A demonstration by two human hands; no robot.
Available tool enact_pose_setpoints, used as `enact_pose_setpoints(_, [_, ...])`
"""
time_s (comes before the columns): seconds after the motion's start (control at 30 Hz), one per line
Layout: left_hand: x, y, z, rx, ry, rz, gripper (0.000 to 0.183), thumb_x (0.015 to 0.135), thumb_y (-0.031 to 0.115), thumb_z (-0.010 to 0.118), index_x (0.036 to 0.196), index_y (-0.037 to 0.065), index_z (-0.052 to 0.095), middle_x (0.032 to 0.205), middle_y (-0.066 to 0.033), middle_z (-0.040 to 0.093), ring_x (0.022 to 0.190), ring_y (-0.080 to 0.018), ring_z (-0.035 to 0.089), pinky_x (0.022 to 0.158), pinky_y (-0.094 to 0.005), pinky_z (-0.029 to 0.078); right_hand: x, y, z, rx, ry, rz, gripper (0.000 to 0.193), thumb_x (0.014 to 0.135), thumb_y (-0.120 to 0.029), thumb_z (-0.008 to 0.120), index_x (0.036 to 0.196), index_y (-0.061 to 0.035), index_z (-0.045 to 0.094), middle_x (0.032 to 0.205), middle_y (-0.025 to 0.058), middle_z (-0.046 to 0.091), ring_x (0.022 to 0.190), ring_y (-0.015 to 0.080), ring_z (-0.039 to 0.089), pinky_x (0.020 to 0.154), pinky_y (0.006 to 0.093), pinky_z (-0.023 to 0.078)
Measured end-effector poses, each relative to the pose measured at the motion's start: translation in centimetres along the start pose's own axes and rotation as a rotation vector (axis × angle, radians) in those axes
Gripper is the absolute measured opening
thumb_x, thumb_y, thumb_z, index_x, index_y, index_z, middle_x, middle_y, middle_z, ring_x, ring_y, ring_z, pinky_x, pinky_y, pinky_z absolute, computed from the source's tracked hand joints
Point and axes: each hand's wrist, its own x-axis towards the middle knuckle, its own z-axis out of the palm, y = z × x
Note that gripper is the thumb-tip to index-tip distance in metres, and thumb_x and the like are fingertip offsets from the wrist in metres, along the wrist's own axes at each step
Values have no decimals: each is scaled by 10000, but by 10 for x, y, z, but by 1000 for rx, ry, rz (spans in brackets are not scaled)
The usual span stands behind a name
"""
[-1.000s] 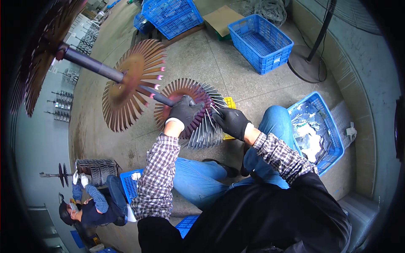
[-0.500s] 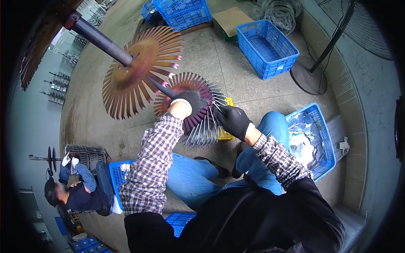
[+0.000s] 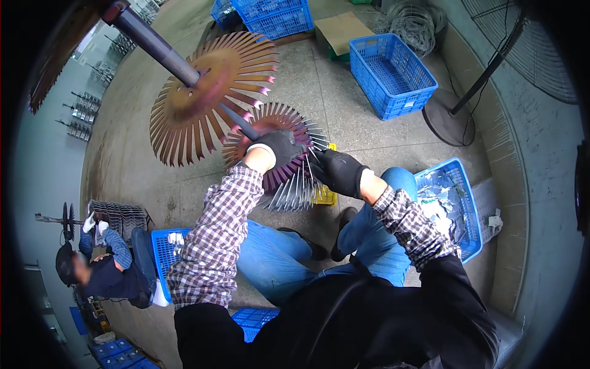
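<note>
In front of me a round metal disc (image 3: 261,127) with slotted fins, brown to purple, sits on a dark shaft. Thin silvery metal strips (image 3: 289,194) stick out from its right and lower rim. My left hand (image 3: 279,148), in a black glove, lies over the disc's face, its fingers curled onto the fins near the right rim. At that rim my right hand (image 3: 339,172), also black-gloved, has its fingertips pinched together on a thin metal strip (image 3: 317,146); the fingertips are partly hidden. A larger slotted disc (image 3: 209,92) stands behind on a thick shaft (image 3: 157,46).
A blue crate (image 3: 452,206) with shiny pieces stands by my right leg. Another blue crate (image 3: 393,77) is farther off, near a floor fan (image 3: 452,114) and a wire coil (image 3: 415,27). A yellow object (image 3: 326,194) is behind the disc. A co-worker (image 3: 114,270) sits at left.
The whole view has shifted slightly. Both of my hands stay at the disc's right rim, with little change in their grip.
</note>
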Motion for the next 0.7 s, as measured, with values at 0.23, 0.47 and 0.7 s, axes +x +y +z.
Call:
enact_pose_setpoints(0.23, [-7,-13,19,24,149,135,263,1032,259,506,1143,102,686,958,-149,639,800,-337,624,728,-426,491,12,-4,-16,16,-194,-24,236,938,-173,579,1073,18,617,901,234,696,747,393,654,698,454,544])
enact_pose_setpoints(0.47, [-9,-5,10,-20,136,108,242,1007,237,537,1145,92,671,919,-145,610,781,-329,608,700,-431,473,17,3,-22,-15,-389,-24,267,904,-161,582,1101,18,612,966,252,704,801,396,673,721,461,550])
enact_pose_setpoints(0.7, [-18,-25,27,89,333,234,206,1015,235,560,1079,65,657,907,-124,604,753,-301,592,666,-394,458,13,12,-18,66,-304,-147,402,977,-294,605,1216,28,583,900,215,707,703,341,632,686,430,534])
